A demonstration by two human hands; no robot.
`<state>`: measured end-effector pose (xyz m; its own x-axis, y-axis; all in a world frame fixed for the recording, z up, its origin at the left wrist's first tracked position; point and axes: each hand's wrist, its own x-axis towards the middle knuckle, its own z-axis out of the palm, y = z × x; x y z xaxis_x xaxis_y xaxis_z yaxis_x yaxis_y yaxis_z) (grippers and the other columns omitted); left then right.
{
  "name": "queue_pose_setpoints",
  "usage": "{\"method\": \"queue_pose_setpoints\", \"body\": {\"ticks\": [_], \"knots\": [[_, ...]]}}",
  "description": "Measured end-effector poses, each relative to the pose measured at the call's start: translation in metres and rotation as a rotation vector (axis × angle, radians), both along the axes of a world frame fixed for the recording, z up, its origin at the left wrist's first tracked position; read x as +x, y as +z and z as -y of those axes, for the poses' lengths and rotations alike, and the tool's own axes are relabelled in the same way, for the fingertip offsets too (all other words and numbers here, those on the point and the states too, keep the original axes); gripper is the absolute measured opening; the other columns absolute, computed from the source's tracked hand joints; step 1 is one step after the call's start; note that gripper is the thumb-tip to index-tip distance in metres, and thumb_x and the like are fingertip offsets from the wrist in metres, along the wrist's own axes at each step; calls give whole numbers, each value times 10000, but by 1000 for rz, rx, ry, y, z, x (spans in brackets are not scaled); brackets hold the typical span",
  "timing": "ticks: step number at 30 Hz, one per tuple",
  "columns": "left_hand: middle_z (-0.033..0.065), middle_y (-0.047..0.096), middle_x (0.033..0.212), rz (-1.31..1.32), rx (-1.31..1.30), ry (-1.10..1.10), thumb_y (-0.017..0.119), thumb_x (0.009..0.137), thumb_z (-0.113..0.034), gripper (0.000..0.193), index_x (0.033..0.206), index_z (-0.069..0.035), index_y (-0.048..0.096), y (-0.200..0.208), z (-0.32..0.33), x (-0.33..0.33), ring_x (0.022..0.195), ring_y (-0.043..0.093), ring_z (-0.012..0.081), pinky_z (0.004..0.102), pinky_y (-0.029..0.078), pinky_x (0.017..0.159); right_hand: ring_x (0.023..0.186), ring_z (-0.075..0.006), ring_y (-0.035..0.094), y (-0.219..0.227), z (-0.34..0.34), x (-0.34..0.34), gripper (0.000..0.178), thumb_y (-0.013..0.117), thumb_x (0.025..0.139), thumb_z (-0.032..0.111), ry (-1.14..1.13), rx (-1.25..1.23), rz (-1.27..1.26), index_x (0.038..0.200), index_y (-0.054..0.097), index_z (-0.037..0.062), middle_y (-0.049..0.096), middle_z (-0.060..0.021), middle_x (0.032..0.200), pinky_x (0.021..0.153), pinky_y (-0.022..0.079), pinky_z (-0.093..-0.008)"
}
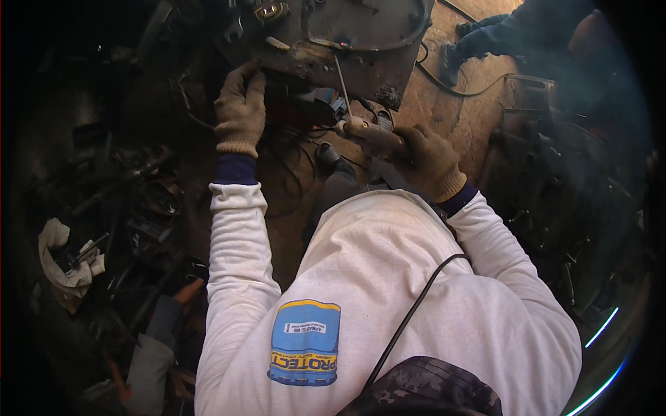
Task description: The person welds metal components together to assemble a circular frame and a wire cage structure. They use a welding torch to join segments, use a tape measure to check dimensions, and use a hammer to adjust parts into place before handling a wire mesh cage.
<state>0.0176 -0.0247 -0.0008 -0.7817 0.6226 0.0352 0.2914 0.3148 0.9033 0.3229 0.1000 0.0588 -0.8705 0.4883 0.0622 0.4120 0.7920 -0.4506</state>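
"Two gloved hands, and what is in them?"

"The right hand [431,161], right of the frame's centre, is closed around the handle of an electrode holder [378,136]. The holder points toward the left of the frame, near the upper middle."

"And the thin pale thing sticking out of it?"

"A rod [343,84], set in the holder's head. It slants upward and slightly left, its far end over the front part of a dark metal plate [371,71] at top centre. I can't tell whether rod and plate touch."

"What about the left hand [241,111]?"

"Upper left of centre, fingers bent, fingertips by the plate's left front edge. Whether it grips that edge or only rests there, I can't tell."

"Anything lying on the plate?"

"A large curved rim [378,48] at the top of the frame. Left of it, a tape measure [270,11] with yellow on it and, farther left, an open-ended wrench [234,29]."

"And around them?"

"A dark cable [454,92] curves across the brown floor [444,123] at upper right. Just above it are another person's legs [480,40], in blue trousers, with hazy smoke [610,76] to the right. Crumpled pale cloth [61,274] lies among dark clutter at the left."
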Motion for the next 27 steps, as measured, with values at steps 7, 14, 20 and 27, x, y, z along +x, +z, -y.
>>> {"method": "queue_pose_setpoints", "body": {"ticks": [7, 14, 20, 27], "knots": [[97, 725, 1135, -11, -30, -10, 653, 967, -154, 273, 1210, -34, 685, 6, -1, 1, 1019, 677, 181, 323, 530, 927, 807, -355, 698, -2, -1, 17, 370, 791, 756, 159, -65, -156, -77, 1097, 672, 77, 678, -140, 931, 698, 561, -422], [125, 730, 1142, -71, -45, -3, 652, 958, -153, 275, 1205, -37, 689, 0, 0, -1, 1065, 692, 247, 354, 531, 959, 828, -345, 709, -7, -2, 38, 442, 830, 723, 180, -145, -230, -163, 1121, 668, 76, 692, -150, 950, 718, 563, -405], [134, 731, 1138, -119, -58, 10, 648, 948, -150, 257, 1169, -33, 709, 8, -5, 5, 1048, 702, 256, 360, 533, 955, 945, -300, 669, -47, -8, 65, 441, 763, 813, 201, -292, -463, -301, 1221, 628, 103, 659, -127, 1116, 783, 536, -392], [162, 730, 1096, -282, -121, 38, 690, 905, -164, 249, 1115, -37, 732, 5, -12, 2, 1026, 702, 318, 399, 540, 933, 1158, -260, 579, -74, -42, 81, 412, 608, 967, 207, -309, -989, -465, 1373, 559, 156, 570, -84, 1394, 900, 484, -380]]}}
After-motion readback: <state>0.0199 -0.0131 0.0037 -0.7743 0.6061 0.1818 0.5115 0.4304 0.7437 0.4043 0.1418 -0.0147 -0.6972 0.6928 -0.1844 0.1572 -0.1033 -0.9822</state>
